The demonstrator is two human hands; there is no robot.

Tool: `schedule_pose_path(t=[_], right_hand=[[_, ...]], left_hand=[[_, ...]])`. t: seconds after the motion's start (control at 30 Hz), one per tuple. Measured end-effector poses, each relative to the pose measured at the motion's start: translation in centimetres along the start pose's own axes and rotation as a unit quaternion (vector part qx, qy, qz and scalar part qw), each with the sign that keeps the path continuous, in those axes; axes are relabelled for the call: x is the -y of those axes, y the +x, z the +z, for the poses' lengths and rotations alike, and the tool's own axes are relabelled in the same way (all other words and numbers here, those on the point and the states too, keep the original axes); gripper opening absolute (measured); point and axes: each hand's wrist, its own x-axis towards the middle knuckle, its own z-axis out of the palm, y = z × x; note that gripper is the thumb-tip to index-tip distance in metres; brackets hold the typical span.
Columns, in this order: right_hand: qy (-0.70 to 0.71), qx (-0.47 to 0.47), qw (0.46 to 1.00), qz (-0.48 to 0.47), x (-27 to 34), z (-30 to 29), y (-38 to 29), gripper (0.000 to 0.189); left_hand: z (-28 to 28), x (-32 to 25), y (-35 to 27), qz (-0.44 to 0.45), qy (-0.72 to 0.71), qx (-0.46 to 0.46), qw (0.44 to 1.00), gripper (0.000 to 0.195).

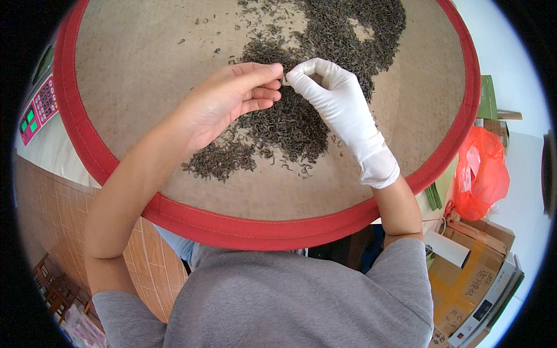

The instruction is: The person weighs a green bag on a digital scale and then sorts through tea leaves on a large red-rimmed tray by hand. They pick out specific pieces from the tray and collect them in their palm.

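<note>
Dark, curled dried leaves that look like tea [296, 126] lie in an uneven heap on a round woven tray [143, 87] with a red cloth rim [270, 235]. Over the heap, my bare left hand [243, 91] has its thumb and forefinger close together and the other fingers loosely curled. My right hand [333, 91], in a white glove, meets it fingertip to fingertip, its thumb and forefinger bent into a ring. Whether a small piece is pinched between the fingertips is too fine to tell. A smaller patch of leaves [222, 160] spreads below my left wrist.
A pink-panelled digital scale [39, 108] stands left of the tray. To the right are a red plastic bag [481, 174], green packets [487, 98], a white roll [447, 249] and a cardboard box [465, 278] bearing writing. Wooden furniture [56, 287] stands at lower left.
</note>
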Motion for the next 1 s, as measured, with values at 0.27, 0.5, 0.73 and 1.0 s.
schedule_pose_path(t=[0.27,0.5,0.73,1.0], right_hand=[[-0.008,-0.024,0.999,-0.030,0.3,-0.4,0.2,0.017],[-0.245,-0.071,0.935,-0.246,0.9,-0.8,0.4,0.011],[-0.348,0.039,0.897,-0.270,-1.8,-2.5,1.2,0.022],[-0.249,0.052,0.937,-0.239,-0.7,-3.1,0.9,0.021]], left_hand=[[-1.7,1.2,0.9,0.040,0.018,0.002,0.999,0.032],[0.8,0.5,0.1,-0.058,-0.164,0.027,0.984,0.042],[-0.8,-0.7,0.2,0.030,-0.204,-0.063,0.976,0.038],[-2.2,-0.4,0.7,0.058,-0.207,-0.064,0.974,0.034]])
